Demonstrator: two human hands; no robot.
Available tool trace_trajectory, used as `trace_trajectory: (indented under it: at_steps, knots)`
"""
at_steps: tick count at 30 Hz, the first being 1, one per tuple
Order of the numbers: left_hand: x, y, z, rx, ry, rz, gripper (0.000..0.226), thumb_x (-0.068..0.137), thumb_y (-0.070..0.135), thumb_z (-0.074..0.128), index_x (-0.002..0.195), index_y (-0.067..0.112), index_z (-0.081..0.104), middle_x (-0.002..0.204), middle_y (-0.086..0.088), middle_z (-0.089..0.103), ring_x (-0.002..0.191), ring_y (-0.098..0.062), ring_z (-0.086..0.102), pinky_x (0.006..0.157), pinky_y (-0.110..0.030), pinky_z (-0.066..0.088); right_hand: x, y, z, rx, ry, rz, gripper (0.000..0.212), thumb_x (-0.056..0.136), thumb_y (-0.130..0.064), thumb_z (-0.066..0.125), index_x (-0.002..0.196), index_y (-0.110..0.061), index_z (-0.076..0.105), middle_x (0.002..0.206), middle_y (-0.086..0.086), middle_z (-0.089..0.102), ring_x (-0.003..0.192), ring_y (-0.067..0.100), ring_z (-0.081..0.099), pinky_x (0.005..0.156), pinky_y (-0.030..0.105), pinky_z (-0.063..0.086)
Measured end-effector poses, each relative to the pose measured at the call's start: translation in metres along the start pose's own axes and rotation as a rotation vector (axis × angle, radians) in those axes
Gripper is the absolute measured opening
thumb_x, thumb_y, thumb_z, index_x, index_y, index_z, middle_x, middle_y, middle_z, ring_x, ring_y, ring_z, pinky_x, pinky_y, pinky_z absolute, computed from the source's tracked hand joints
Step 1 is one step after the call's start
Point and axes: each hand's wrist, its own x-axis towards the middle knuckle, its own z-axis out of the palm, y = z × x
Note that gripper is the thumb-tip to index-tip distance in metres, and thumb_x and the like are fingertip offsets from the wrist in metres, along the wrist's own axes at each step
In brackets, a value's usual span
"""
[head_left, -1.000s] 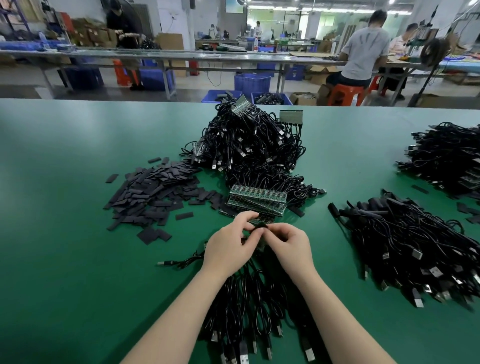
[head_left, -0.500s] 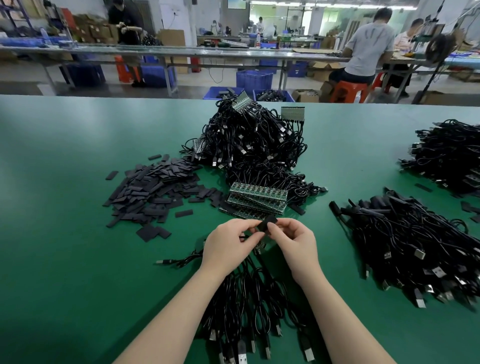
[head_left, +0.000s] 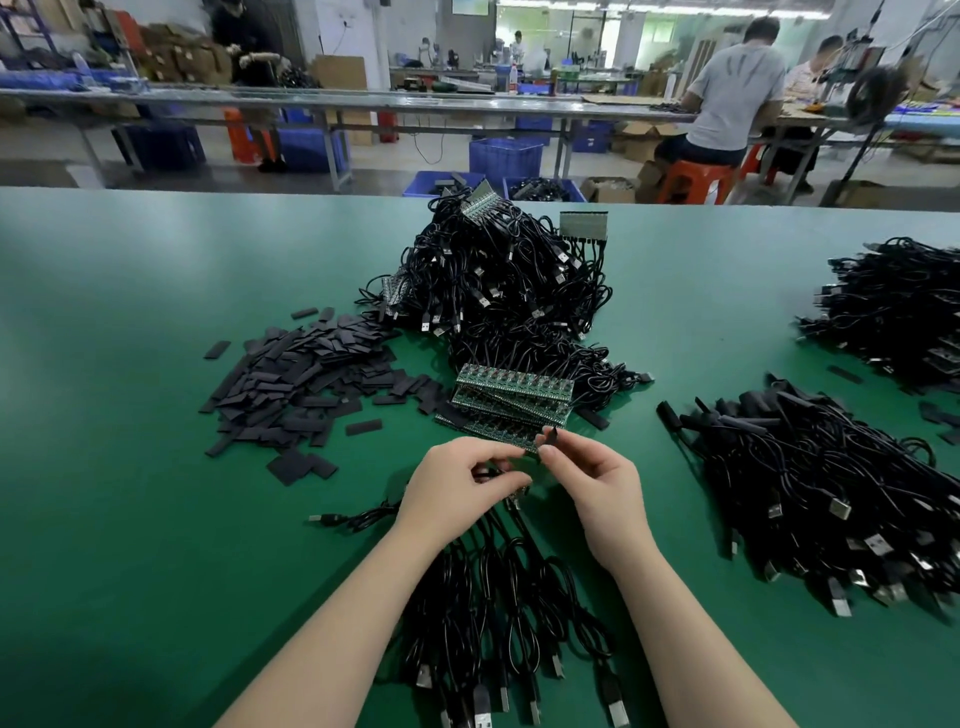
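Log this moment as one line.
left hand: grips cable end | right hand: pinches black sleeve, upright | under hands: cable bundle | sleeve not yet on cable

My green bench spreads wide before me. Beyond it, a long steel table crosses a brightly lit workshop, with blue crates on the grey floor and cardboard boxes stacked far left.

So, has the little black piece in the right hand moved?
Yes. The black piece pinched by the right hand has shifted slightly rightward and away from the person, nearer the stack of circuit boards.
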Motion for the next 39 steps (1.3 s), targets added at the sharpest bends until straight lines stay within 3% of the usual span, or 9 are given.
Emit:
trace_trajectory:
  at_steps: [4, 9, 15, 20, 24, 34, 39]
  knots:
    - [0.004, -0.002, -0.007, -0.076, -0.063, -0.005, 0.037, 0.064, 0.045, 0.085, 0.093, 0.057, 0.066, 0.093, 0.032, 0.064, 0.083, 0.004, 0.060, 0.073, -0.011, 0.048, 0.002, 0.000, -0.001, -0.033, 0.061, 0.032, 0.015, 0.083, -0.016, 0.079, 0.095, -0.025, 0.076, 0.089, -0.005, 0.078, 0.079, 0.003, 0.071, 0.072, 0.016, 0.055]
    - [0.006, -0.005, -0.010, -0.033, -0.127, 0.024, 0.041, 0.064, 0.036, 0.089, 0.091, 0.055, 0.065, 0.100, 0.025, 0.064, 0.093, 0.013, 0.055, 0.070, -0.004, 0.042, 0.003, 0.003, 0.000, -0.104, 0.102, 0.036, 0.012, 0.081, -0.021, 0.081, 0.092, -0.025, 0.075, 0.083, -0.002, 0.077, 0.074, 0.009, 0.070, 0.073, 0.026, 0.058]
    - [0.007, -0.004, -0.015, -0.047, -0.224, 0.008, 0.040, 0.065, 0.032, 0.089, 0.091, 0.054, 0.067, 0.103, 0.026, 0.062, 0.099, 0.017, 0.052, 0.074, 0.000, 0.041, 0.003, 0.002, 0.000, -0.049, 0.086, 0.023, 0.015, 0.082, -0.014, 0.080, 0.092, -0.024, 0.075, 0.086, -0.004, 0.078, 0.077, 0.005, 0.071, 0.071, 0.017, 0.056]
    - [0.012, -0.005, -0.018, -0.030, -0.292, 0.000, 0.034, 0.073, 0.027, 0.084, 0.097, 0.048, 0.071, 0.101, 0.029, 0.065, 0.098, 0.019, 0.054, 0.074, 0.001, 0.040, 0.002, 0.001, 0.000, -0.099, 0.102, 0.029, 0.009, 0.080, -0.020, 0.082, 0.086, -0.026, 0.077, 0.079, -0.002, 0.077, 0.069, 0.006, 0.069, 0.064, 0.019, 0.055]
    - [0.014, -0.006, -0.015, -0.035, -0.245, 0.003, 0.031, 0.078, 0.019, 0.080, 0.100, 0.040, 0.072, 0.095, 0.026, 0.067, 0.091, 0.015, 0.058, 0.075, -0.001, 0.041, 0.002, 0.001, 0.001, -0.105, 0.111, 0.034, 0.011, 0.081, -0.020, 0.082, 0.078, -0.030, 0.078, 0.076, -0.001, 0.076, 0.067, 0.007, 0.069, 0.060, 0.017, 0.053]
    - [0.014, -0.008, -0.011, -0.146, -0.118, -0.039, 0.033, 0.081, 0.015, 0.077, 0.090, 0.046, 0.070, 0.087, 0.026, 0.070, 0.073, 0.004, 0.058, 0.071, -0.012, 0.050, 0.002, 0.004, 0.003, -0.133, 0.041, 0.009, 0.016, 0.080, -0.016, 0.082, 0.088, -0.025, 0.072, 0.071, -0.009, 0.073, 0.066, 0.001, 0.066, 0.062, 0.014, 0.051]
    - [0.012, -0.009, -0.008, -0.203, -0.070, -0.048, 0.029, 0.081, 0.020, 0.078, 0.097, 0.043, 0.068, 0.090, 0.023, 0.070, 0.082, 0.002, 0.065, 0.075, -0.012, 0.050, 0.001, 0.004, 0.002, -0.120, 0.061, -0.010, 0.015, 0.083, -0.017, 0.079, 0.090, -0.025, 0.068, 0.075, -0.006, 0.075, 0.069, 0.005, 0.068, 0.063, 0.017, 0.053]
